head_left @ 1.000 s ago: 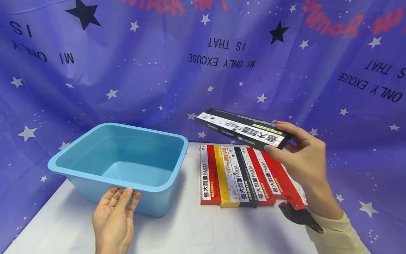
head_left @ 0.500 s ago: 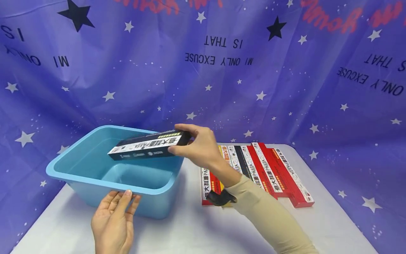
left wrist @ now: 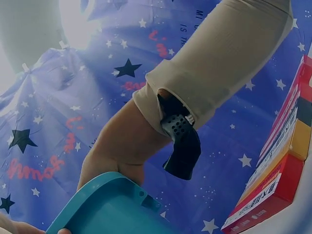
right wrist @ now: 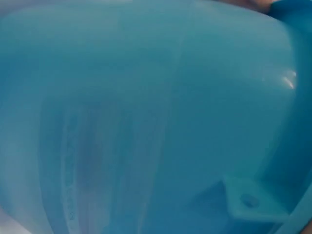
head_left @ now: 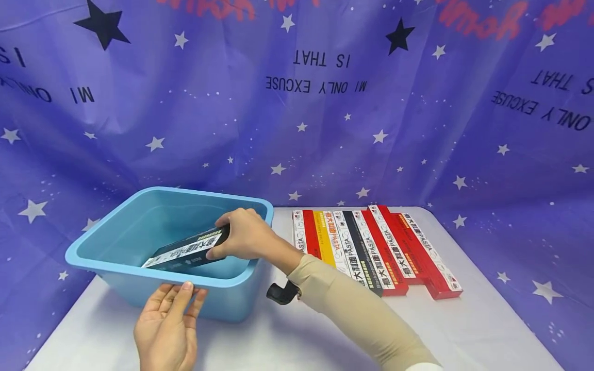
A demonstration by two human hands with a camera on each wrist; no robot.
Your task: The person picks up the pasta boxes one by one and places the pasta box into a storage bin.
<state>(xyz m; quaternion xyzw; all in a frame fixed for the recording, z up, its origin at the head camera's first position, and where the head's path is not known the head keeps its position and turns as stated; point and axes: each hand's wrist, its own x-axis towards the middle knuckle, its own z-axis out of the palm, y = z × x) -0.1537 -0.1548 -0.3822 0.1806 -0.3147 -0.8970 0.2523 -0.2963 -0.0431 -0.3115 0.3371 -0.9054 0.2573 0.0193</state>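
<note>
My right hand (head_left: 248, 234) grips one end of a black pasta box (head_left: 185, 251) with a white label strip. The box slopes down to the left inside the blue plastic basin (head_left: 223, 283), below its rim. My left hand (head_left: 167, 327) holds the basin's near rim, thumb at the lip and fingers beneath it. In the left wrist view, the right forearm reaches behind the basin rim (left wrist: 109, 180), which hides most of the right hand. The basin's outer wall (right wrist: 219, 112) fills the right wrist view, so the box is hidden there.
A row of red, yellow and black pasta boxes (head_left: 371, 252) lies side by side on the white-covered table (head_left: 487, 330), right of the basin. A purple starred curtain (head_left: 325, 129) hangs behind. A black strap mount (head_left: 282, 292) juts from the right wrist beside the basin.
My right hand has carried the black pasta box leftward from above the row and lowered it into the basin. My left hand has stayed on the rim.
</note>
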